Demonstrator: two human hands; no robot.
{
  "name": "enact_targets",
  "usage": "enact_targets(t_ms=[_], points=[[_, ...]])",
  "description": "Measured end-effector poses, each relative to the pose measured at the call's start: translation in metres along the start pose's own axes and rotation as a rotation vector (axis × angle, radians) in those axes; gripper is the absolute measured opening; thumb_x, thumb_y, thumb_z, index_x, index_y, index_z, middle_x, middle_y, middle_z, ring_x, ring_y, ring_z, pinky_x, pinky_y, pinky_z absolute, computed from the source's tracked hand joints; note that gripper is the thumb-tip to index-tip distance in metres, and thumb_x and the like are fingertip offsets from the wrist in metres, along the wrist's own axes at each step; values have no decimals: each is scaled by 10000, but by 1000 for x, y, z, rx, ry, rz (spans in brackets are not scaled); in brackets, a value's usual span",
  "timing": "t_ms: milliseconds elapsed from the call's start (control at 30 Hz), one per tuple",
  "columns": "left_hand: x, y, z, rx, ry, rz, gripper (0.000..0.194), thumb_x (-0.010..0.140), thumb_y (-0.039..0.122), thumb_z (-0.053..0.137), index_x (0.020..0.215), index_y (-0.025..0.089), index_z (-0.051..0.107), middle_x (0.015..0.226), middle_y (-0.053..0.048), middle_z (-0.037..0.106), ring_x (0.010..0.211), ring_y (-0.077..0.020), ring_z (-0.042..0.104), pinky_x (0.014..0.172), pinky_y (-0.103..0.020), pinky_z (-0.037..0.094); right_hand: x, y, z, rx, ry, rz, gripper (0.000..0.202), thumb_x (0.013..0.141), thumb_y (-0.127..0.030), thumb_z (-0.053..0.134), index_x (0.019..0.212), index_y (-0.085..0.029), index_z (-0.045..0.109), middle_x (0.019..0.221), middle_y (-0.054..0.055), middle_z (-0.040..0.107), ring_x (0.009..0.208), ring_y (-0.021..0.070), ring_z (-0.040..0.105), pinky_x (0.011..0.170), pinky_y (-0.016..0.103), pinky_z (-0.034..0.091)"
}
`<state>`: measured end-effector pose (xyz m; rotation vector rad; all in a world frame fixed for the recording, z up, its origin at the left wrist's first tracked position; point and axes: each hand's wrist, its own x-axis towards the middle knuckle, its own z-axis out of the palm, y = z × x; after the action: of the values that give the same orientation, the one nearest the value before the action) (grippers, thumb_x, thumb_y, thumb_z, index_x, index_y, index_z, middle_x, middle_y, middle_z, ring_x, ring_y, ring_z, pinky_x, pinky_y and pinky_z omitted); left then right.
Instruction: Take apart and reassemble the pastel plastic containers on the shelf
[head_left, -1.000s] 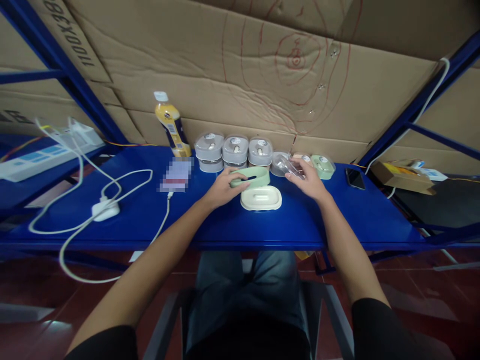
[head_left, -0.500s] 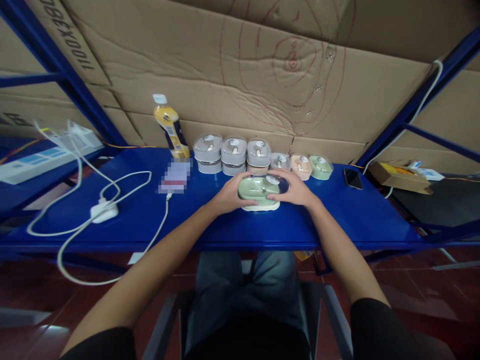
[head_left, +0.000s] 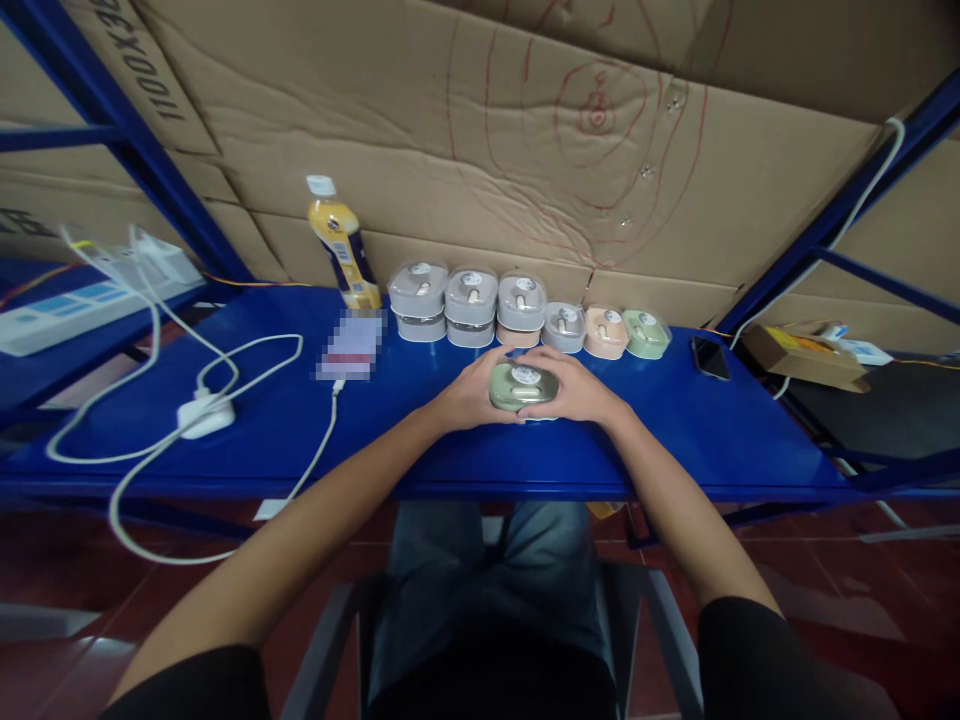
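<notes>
A green box (head_left: 523, 386) with a clear lid and a round white label is between my two hands, low over the blue table (head_left: 480, 465). My left hand (head_left: 476, 390) wraps round its left side, and my right hand (head_left: 574, 388) grips its right side. A pale edge shows just beneath the box, mostly hidden. Behind stand grey boxes (head_left: 418, 290) with clear lids in stacks of two, one stack having a pink box (head_left: 519, 335) below. To their right sit a single grey box (head_left: 564, 327), a pink box (head_left: 606, 332) and a green box (head_left: 646, 334).
A yellow bottle (head_left: 343, 245) stands at the back left, behind a blurred-out object (head_left: 351, 345) with a cable. A white charger (head_left: 205, 414) and looped cables lie farther left. On the right are a dark phone (head_left: 709, 357) and an open carton (head_left: 806, 357).
The clear lid now sits level over the green box, and my hands have closed in round its sides. The view has shifted slightly.
</notes>
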<state>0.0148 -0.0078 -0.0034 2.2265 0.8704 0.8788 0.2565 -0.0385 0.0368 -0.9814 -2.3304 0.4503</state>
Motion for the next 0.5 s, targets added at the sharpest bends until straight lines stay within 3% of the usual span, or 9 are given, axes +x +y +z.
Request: enact_targets(t_ms=[333, 433, 500], points=[[-1, 2, -9, 27, -43, 64, 968, 658, 493, 970, 1478, 239, 525, 1506, -139, 605, 1415, -386, 566, 1220, -557, 439, -13, 19, 6, -5, -78, -15, 1030, 752, -660, 884, 1636, -368, 445, 1576, 113, 502, 1459, 383, 516, 1229, 585, 440], [-1, 1, -11, 24, -23, 63, 939, 676, 495, 960, 1473, 246, 531, 1502, -134, 615, 1408, -377, 574, 1217, -551, 447, -14, 19, 5, 9, -41, -7, 1034, 731, -655, 898, 1622, -356, 469, 1503, 118, 562, 1396, 377, 573, 1201, 592, 469], [-1, -2, -11, 8, 50, 46, 875, 727, 506, 920, 1461, 238, 527, 1462, -137, 641, 1356, -357, 618, 1182, -541, 488, -15, 18, -2, 9, 12, 11, 997, 711, -652, 909, 1579, -341, 530, 1444, 115, 621, 1336, 380, 618, 1186, 605, 479]])
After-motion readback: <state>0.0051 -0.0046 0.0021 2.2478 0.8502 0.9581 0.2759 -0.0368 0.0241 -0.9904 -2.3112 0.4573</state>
